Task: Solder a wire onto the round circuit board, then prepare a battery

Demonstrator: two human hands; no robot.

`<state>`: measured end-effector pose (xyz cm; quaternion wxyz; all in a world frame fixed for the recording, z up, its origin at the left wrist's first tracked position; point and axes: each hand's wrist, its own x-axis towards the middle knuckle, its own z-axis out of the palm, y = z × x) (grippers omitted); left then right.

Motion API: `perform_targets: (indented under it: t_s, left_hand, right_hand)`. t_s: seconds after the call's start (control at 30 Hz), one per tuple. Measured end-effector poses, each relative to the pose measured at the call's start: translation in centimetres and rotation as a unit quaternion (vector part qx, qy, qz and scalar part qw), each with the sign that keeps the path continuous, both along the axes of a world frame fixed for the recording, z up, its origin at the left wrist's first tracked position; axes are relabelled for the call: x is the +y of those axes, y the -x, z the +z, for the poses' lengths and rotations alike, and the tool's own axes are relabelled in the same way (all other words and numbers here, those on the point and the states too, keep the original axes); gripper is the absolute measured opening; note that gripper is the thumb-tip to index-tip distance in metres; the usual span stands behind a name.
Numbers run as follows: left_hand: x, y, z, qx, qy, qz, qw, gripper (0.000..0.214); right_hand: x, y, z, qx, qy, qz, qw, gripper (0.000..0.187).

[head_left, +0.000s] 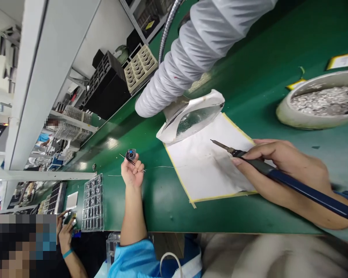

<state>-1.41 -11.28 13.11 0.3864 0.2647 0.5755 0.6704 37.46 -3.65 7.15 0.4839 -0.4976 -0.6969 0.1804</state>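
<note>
My right hand (pixel 287 170) is closed round the handle of a soldering iron (pixel 278 175), its thin tip pointing left above a white paper sheet (pixel 197 173) edged with yellow tape. My left hand (pixel 133 172) is raised over the green bench, further left. Between its fingers is a small round black part (pixel 130 155) with a blue spot and tiny pins on its face. A thin silvery wire (pixel 164 167) runs past that hand towards the paper; whether the fingers grip it too, I cannot tell.
A grey ribbed duct (pixel 188 58) ends in a clear-windowed hood (pixel 197 117) over the paper. At right stands a bowl (pixel 290 112) of silvery scraps. A clear compartment tray (pixel 92 202) lies at left, near a co-worker's hands (pixel 66 231). Black and cream trays (pixel 140 67) stand behind.
</note>
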Motion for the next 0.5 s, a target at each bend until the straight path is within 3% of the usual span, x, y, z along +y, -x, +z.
perform_targets:
  t_s: [0.13, 0.5]
  left_hand:
    - [-0.27, -0.04, -0.03, -0.042, -0.019, -0.001, 0.999, 0.040]
    - [-0.37, 0.14, -0.29, -0.083, -0.037, -0.004, 0.996, 0.030]
  right_hand:
    - [0.23, 0.09, 0.29, 0.001, -0.082, 0.052, 0.995, 0.011]
    - [0.44, 0.57, -0.13, 0.003, -0.106, 0.037, 0.994, 0.019]
